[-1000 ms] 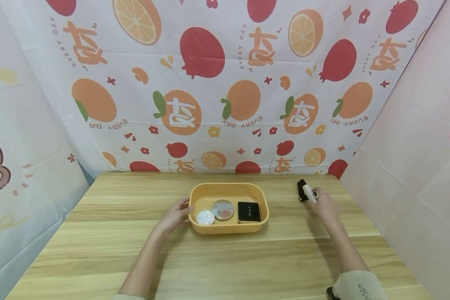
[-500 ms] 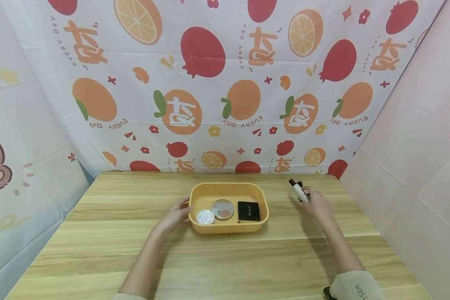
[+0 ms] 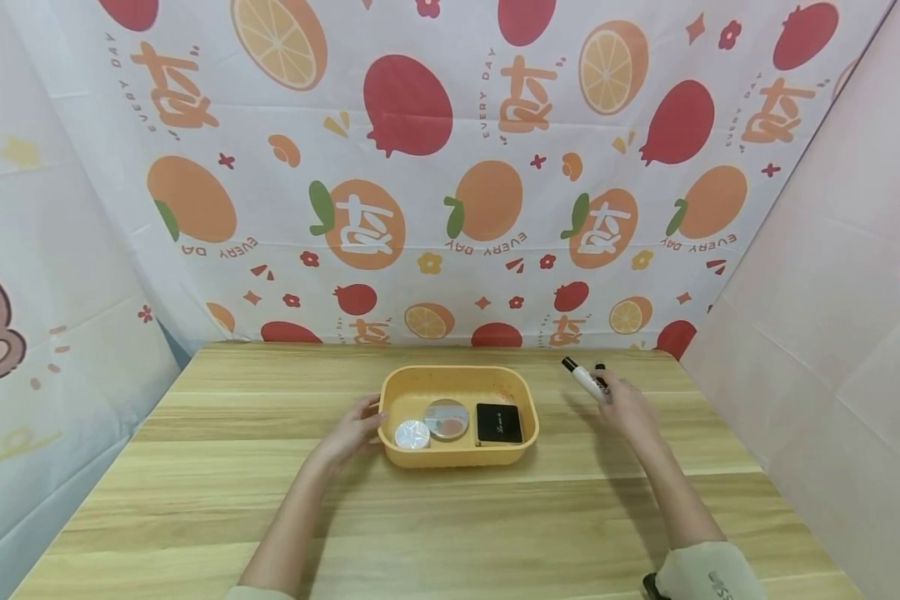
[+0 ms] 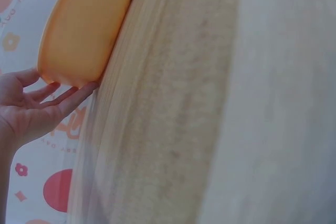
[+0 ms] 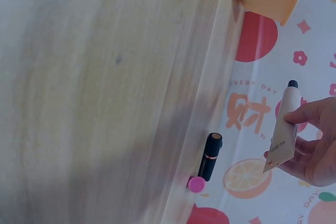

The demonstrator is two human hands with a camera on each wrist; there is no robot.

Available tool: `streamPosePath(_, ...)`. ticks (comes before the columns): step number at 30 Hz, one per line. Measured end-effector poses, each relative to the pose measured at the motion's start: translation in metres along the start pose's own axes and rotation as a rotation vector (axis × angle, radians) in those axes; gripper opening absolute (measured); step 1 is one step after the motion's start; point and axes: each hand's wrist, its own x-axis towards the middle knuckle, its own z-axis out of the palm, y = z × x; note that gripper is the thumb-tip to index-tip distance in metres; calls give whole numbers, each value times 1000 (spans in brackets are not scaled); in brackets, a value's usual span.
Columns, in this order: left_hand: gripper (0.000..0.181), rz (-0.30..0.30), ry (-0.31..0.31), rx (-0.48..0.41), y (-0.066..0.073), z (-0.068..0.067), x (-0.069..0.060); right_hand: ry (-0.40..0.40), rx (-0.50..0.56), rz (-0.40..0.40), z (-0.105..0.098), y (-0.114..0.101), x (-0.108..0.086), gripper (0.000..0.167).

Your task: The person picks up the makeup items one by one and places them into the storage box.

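Note:
My right hand (image 3: 630, 408) pinches a white squeeze tube (image 5: 285, 124) with a black cap between thumb and fingers, held above the table at the right. In the right wrist view its flat end points down and its cap points up. At the left end of a yellow plastic basket (image 3: 457, 457), my left hand (image 3: 351, 432) rests its fingertips on the outer wall, the thumb at the rim. Inside the basket lie a white round container (image 3: 412, 435), a shiny round disc (image 3: 446, 419) and a black square case (image 3: 498, 423).
Below the right hand, a black lipstick-like stick (image 5: 210, 157) lies on the table beside a small thing with a pink round end (image 5: 196, 184). A printed cloth (image 3: 420, 208) hangs behind the wooden table (image 3: 420, 533).
My right hand has moved left with the tube, away from the black things and closer to the basket. The tube has tilted further left. My left hand has stayed at the basket.

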Motion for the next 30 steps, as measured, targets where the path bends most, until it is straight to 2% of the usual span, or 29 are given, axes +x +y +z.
streamPosePath(10,50,16,5,-18,-1,0,1,11,18,-47,1,-13,2,54)
streamPosePath(17,50,28,-2,-28,-1,0,0,1,-6,-30,2,-23,2,54)
streamPosePath(30,50,35,-14,-20,0,1,-1,30,28,-101,8,-35,1,52)
